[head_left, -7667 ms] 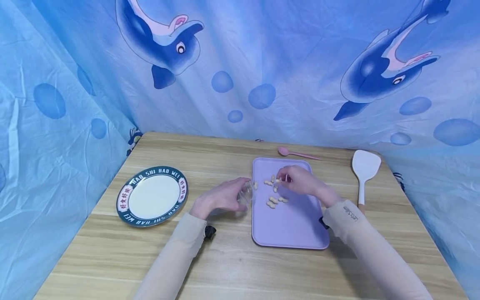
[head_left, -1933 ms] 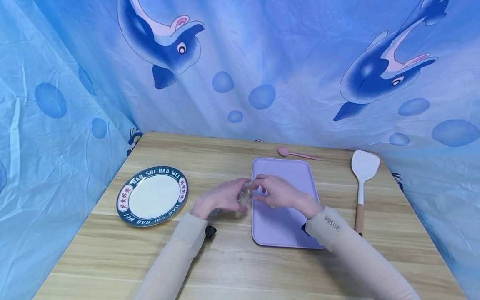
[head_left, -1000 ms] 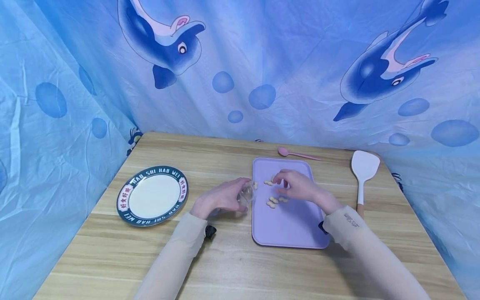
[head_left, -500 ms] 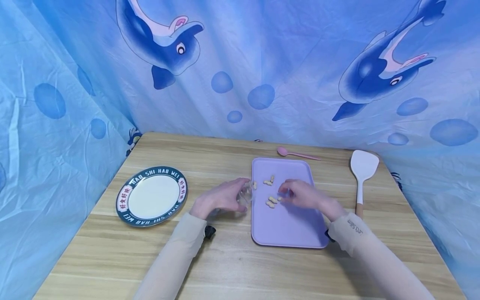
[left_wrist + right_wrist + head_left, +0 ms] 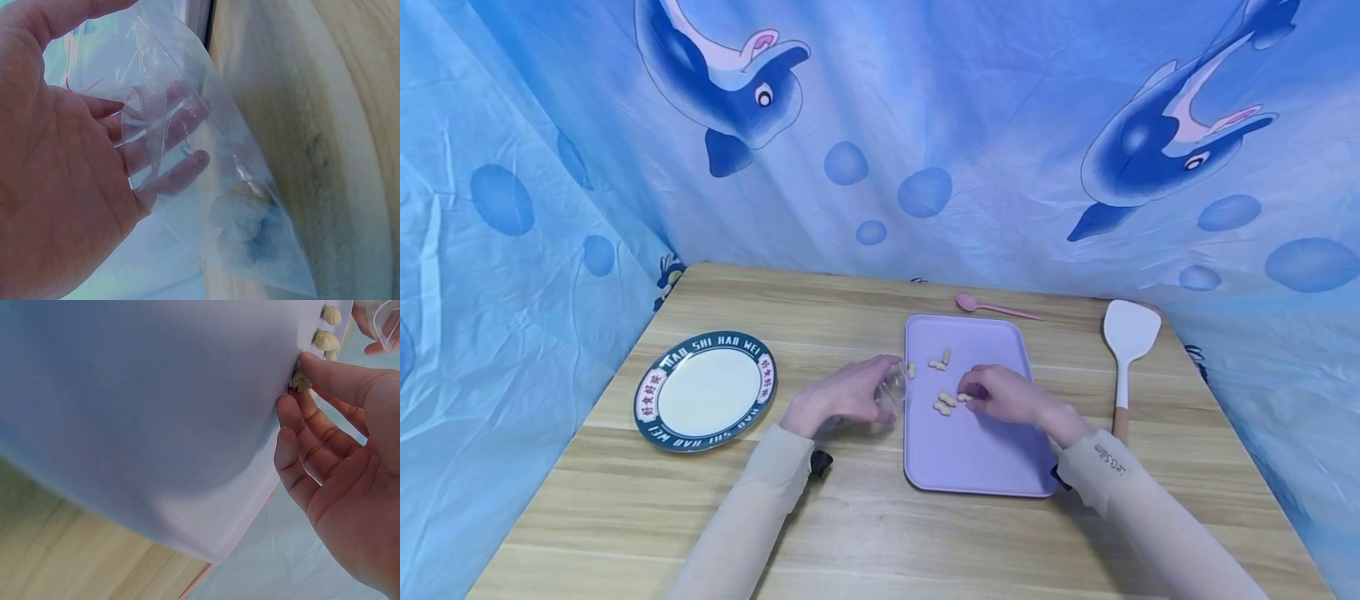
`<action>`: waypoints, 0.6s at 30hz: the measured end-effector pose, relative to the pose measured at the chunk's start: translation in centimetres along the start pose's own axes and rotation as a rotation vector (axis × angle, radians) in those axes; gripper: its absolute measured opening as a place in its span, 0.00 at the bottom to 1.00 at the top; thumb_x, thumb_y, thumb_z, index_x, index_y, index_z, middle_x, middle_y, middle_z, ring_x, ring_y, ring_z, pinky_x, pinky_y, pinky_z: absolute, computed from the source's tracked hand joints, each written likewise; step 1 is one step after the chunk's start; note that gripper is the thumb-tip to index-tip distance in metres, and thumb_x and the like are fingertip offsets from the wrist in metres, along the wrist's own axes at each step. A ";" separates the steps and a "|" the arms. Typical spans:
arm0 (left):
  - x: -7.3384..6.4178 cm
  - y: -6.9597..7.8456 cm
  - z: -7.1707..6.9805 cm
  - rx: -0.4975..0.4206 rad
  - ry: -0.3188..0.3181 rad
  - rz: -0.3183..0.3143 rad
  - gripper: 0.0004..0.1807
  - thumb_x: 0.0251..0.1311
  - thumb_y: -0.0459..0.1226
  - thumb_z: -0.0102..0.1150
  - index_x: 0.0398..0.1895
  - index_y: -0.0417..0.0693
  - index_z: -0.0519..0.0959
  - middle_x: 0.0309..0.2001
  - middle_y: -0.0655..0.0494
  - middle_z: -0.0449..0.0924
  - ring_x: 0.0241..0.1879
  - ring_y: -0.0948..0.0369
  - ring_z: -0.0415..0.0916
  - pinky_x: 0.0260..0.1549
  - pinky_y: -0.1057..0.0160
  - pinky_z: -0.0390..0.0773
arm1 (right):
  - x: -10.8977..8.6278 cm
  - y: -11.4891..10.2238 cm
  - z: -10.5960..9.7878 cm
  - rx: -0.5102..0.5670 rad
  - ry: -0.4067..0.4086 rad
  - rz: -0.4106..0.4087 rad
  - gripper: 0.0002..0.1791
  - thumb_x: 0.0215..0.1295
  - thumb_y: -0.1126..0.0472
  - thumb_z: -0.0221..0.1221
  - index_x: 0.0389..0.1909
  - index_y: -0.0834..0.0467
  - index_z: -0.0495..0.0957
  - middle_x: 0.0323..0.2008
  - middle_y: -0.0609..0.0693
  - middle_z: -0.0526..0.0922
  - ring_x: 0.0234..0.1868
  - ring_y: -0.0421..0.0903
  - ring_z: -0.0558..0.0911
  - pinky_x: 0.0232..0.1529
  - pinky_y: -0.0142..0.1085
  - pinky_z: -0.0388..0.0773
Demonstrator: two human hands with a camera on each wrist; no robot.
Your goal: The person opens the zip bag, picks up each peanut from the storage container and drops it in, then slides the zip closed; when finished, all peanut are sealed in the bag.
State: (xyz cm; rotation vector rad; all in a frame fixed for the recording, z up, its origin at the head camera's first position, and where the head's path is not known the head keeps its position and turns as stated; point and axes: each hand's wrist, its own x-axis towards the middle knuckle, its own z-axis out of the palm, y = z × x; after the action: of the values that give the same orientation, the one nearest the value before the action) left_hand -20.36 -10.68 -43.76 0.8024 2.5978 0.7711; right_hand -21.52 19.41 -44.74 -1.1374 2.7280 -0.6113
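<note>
My left hand [image 5: 846, 393] holds the mouth of a clear zip bag [image 5: 225, 156] at the left edge of the purple tray [image 5: 977, 462]. Low in the bag, several pale lumps like peanuts [image 5: 245, 209] show through the plastic. On the tray, thumb and fingers of my right hand [image 5: 1011, 395] pinch one peanut [image 5: 301, 381]. Just left of it lie two more peanuts [image 5: 943, 405], with another pair [image 5: 937, 365] farther back. One single peanut [image 5: 912, 370] sits by the tray's left edge, close to the bag.
A white plate [image 5: 707, 393] with a dark green lettered rim lies on the left of the wooden table. Behind the tray is a pink spoon [image 5: 1000, 308]. A white spatula [image 5: 1129, 337] with a wooden handle lies to the right. Blue dolphin curtain [image 5: 880, 125] backs the table.
One peanut has gone from the tray's middle since the oldest frame. My right hand went to the bag, came back over the tray, then lowered to another peanut. The left hand stayed put.
</note>
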 end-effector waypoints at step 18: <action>-0.1 0.0 -0.1 -0.013 0.000 0.008 0.53 0.48 0.42 0.76 0.77 0.49 0.57 0.68 0.52 0.69 0.52 0.59 0.76 0.55 0.56 0.75 | 1.1 -1.4 -1.7 -0.016 0.045 -0.058 0.10 0.58 0.71 0.66 0.40 0.59 0.85 0.33 0.46 0.80 0.31 0.39 0.78 0.34 0.35 0.78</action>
State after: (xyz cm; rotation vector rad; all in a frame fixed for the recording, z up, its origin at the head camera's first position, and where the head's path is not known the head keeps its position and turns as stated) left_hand -20.33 -10.71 -43.66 0.8092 2.5889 0.7895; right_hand -21.81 18.26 -42.52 -1.2253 2.7511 -0.6313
